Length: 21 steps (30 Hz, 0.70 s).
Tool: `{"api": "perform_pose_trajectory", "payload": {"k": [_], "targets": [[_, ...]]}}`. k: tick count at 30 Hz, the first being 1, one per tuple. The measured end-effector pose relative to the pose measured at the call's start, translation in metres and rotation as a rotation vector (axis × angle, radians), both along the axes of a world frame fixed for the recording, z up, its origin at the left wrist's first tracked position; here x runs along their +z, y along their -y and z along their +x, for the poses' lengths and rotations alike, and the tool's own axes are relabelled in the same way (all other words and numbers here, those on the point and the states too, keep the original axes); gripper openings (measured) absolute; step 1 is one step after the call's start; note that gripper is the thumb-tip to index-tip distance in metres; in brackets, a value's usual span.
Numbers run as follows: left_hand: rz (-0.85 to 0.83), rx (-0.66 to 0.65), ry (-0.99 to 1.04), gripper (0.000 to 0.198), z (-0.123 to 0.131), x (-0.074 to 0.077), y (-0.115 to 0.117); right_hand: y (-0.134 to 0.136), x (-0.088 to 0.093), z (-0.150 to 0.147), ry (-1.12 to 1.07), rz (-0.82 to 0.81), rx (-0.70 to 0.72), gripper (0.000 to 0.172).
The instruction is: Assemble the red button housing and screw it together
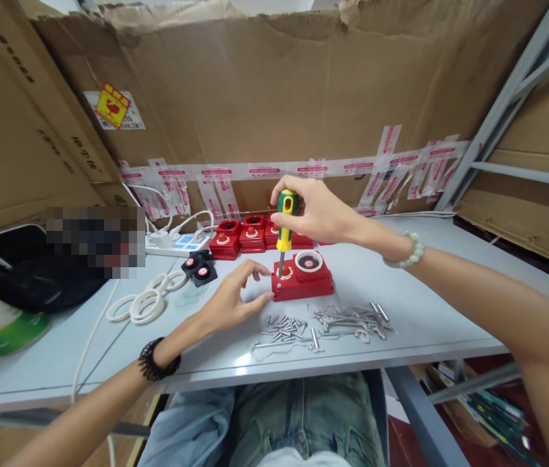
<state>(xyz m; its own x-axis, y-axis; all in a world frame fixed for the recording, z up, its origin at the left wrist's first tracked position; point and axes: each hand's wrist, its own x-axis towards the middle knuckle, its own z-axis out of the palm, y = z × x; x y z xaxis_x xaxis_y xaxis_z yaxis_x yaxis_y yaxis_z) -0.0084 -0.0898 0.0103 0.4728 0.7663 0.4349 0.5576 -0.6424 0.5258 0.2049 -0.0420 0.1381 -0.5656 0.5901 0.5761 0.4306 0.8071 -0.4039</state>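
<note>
A red plastic box (306, 280) with a white ring on top lies on the grey table (424, 305). My right hand (315, 211) grips the green and yellow handle of a screwdriver (284, 227), held upright with its tip in the box's left corner. My left hand (233, 298) rests on the table, its fingertips touching the box's left edge. A heap of screws (284, 326) and metal keys (352, 319) lies just in front of the box.
Three more red boxes (245, 235) stand in a row behind, next to a white power strip (177, 243). Two black buttons (199, 267), white rings (145, 301), a black bag (35, 282) and cardboard walls surround the table. A metal rack (498, 123) is at right.
</note>
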Motion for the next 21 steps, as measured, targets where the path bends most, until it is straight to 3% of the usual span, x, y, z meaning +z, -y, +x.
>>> {"api": "perform_pose_trajectory", "payload": {"k": [3,5,11,17,21], "targets": [[-0.101,0.008,-0.019,0.061,0.002,-0.002,-0.014,0.002,-0.009,-0.004,0.023,-0.042,-0.001,0.014],[-0.165,-0.037,-0.028,0.068,0.007,-0.007,-0.021,0.002,-0.012,-0.005,0.030,-0.059,-0.003,0.014],[-0.177,-0.132,0.001,0.057,0.012,-0.019,-0.031,0.002,-0.017,-0.005,0.041,-0.066,-0.020,0.013],[-0.150,-0.150,0.006,0.054,0.011,-0.016,-0.033,0.017,-0.014,-0.006,0.103,-0.063,-0.041,0.012],[-0.129,-0.160,0.002,0.055,0.011,-0.016,-0.034,0.029,-0.012,-0.010,0.314,0.096,-0.207,0.020]]}}
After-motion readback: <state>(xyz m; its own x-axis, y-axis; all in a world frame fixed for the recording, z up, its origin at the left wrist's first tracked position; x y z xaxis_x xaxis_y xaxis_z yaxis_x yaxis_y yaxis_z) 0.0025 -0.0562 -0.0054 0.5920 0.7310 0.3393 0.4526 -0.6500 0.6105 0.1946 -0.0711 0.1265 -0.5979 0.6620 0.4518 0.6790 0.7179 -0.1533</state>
